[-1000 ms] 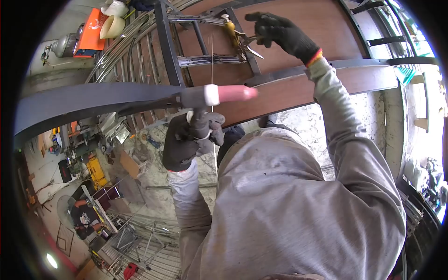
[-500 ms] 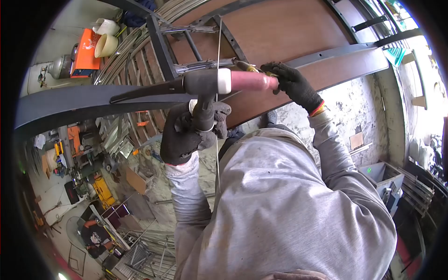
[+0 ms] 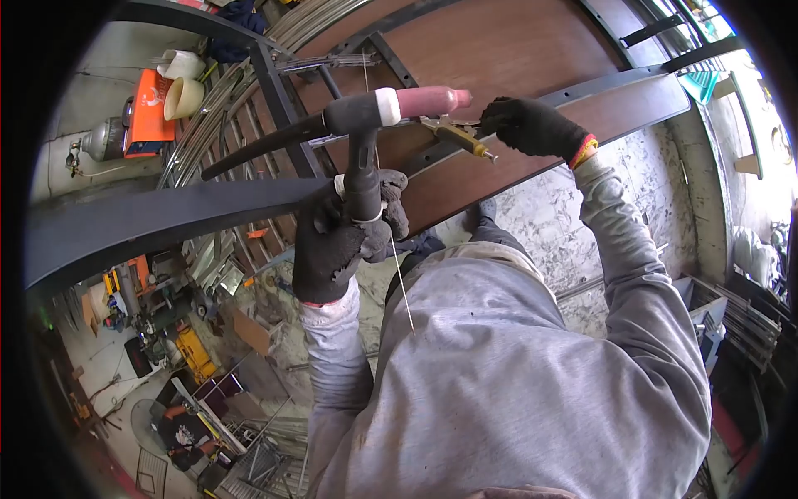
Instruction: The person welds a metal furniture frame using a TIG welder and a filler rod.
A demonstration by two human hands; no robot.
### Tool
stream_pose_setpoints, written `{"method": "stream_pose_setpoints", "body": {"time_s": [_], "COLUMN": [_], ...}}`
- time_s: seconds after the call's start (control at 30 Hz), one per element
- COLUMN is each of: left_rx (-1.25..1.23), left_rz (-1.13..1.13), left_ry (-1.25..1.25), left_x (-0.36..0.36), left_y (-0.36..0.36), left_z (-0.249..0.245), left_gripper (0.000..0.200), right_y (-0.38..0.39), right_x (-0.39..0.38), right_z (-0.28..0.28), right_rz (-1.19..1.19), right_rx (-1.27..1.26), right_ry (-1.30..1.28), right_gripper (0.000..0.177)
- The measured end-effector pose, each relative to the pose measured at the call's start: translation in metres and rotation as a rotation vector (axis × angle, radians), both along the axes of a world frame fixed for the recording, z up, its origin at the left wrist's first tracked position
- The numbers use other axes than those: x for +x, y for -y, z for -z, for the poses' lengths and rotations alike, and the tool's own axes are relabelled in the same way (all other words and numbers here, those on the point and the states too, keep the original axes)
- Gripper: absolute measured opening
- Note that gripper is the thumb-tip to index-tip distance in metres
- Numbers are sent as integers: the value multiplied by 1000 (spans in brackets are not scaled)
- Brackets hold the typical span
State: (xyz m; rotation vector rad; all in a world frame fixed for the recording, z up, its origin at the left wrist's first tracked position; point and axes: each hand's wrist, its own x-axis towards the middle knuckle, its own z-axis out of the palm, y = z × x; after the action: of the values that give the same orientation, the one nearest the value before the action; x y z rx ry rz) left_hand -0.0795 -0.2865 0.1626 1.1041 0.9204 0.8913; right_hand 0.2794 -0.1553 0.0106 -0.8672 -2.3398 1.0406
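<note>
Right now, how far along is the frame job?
Looks done: the dark metal frame has its bars in place against the brown panel. In hand: the left hand grips the welding torch, a thin rod beside it; the right hand is at the yellow-handled tool. Left: probably some welding, since the torch is out but shows no arc. Can't tell which joints; the seams are too small to judge.

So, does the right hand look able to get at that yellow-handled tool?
Very likely yes. The right hand has its fingertips close beside the yellow-handled tool, with nothing visible blocking them. The torch comes near too, but seems to leave that side free.
</note>
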Motion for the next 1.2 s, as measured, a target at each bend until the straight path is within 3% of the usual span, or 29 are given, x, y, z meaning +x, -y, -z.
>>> {"method": "stream_pose_setpoints", "body": {"time_s": [0.07, 0.13, 0.17, 0.23, 0.37, 0.47, 0.53, 0.57, 0.67, 0.73, 0.77, 1.03, 1.2], "left_rx": [-24, -67, -70, -59, -124, -93, -1, -4, -73, -22, -25, -171, -162], "left_rz": [-10, -12, -17, -33, -53, -50, -112, -114, -78, -158, -166, -236, -233], "left_ry": [-4, 48, 46, 60, 21, 8, 126, 130, 76, 65, 69, 68, 65], "left_x": [0, -1, 0, 6, 11, 14, 22, 22, 23, 29, 29, 30, 31], "left_y": [-1, -1, -1, -3, -8, -11, -14, -15, -19, -19, -19, -19, -20], "left_z": [2, 5, 6, 6, 3, 8, 11, 9, 5, 5, 5, 4, 4], "left_gripper": [59, 59, 59, 58, 58, 57, 39, 39, 39, 41, 41, 40, 40], "right_y": [8, 9, 14, 24, 22, 9, 1, -1, -4, 5, 12, 38, 47], "right_x": [-5, -13, -18, -28, -39, -45, -48, -46, -43, -44, -44, -49, -59], "right_z": [-18, -50, -46, -41, -62, -77, -93, -91, -73, -64, -65, -65, -73], "right_rz": [32, 150, 145, 156, 167, 72, 67, 66, 56, 58, 77, 175, 272], "right_rx": [-36, -578, -581, -201, -269, -413, -473, -475, -417, 6, 60, 116, 98], "right_ry": [53, 188, 188, 91, 140, 340, 497, 501, 405, 410, 394, 329, 351], "right_gripper": [30, 46, 46, 55, 64, 66, 58, 58, 52, 51, 55, 58, 49]}}
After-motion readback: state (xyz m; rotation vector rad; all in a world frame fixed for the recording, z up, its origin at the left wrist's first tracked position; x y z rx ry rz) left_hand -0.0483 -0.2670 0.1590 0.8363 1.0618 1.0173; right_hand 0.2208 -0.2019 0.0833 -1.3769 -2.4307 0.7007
